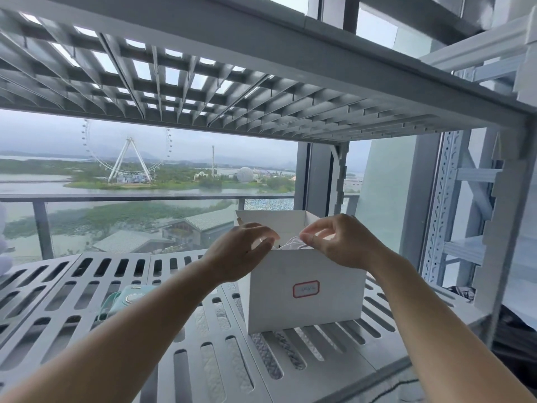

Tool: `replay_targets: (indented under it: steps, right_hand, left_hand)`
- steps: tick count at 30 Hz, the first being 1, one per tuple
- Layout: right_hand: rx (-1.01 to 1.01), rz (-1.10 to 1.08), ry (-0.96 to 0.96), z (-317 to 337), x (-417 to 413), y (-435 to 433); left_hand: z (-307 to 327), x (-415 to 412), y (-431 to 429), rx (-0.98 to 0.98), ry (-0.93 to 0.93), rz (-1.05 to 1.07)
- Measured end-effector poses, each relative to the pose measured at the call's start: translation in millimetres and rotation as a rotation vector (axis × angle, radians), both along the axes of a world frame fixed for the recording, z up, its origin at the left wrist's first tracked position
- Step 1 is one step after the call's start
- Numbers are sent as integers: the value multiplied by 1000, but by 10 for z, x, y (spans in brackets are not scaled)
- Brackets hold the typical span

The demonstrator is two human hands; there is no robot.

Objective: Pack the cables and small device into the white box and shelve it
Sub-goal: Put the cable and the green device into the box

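A white box (305, 289) with a red-bordered label stands open on the slotted grey shelf (87, 289), right of centre. Its lid flap stands up at the back. White cables (292, 242) show inside, just above the front rim. My left hand (241, 254) is at the box's top left edge, fingers curled over the rim. At the top right edge my right hand (340, 242) pinches a white cable with thumb and forefinger. A mint-green small device (125, 301) lies on the shelf left of the box, partly hidden behind my left forearm.
Another slotted shelf (203, 82) hangs close overhead. A perforated metal upright (441, 210) stands at the right. Behind the rack is a window with a balcony rail (116, 197). Something white and fluffy (4, 257) sits at the far left edge.
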State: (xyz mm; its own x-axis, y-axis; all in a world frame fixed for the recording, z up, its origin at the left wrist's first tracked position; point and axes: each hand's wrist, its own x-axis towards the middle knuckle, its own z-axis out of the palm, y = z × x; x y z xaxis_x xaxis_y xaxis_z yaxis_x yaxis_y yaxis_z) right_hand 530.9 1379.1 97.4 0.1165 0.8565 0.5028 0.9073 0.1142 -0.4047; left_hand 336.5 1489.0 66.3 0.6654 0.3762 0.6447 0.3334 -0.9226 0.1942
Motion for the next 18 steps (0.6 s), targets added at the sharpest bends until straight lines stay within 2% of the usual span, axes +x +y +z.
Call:
replay_targets:
  steps: [6, 9, 18]
  right_hand:
    - [41, -105, -6, -43, 94, -48]
    - [14, -176, 63, -37, 126, -25]
    - [-57, -203, 102, 45, 19, 186]
  left_hand:
    - [-31, -3, -83, 8, -15, -3]
    - [-38, -3, -90, 9, -28, 8]
    - [-16, 34, -38, 1, 2, 17]
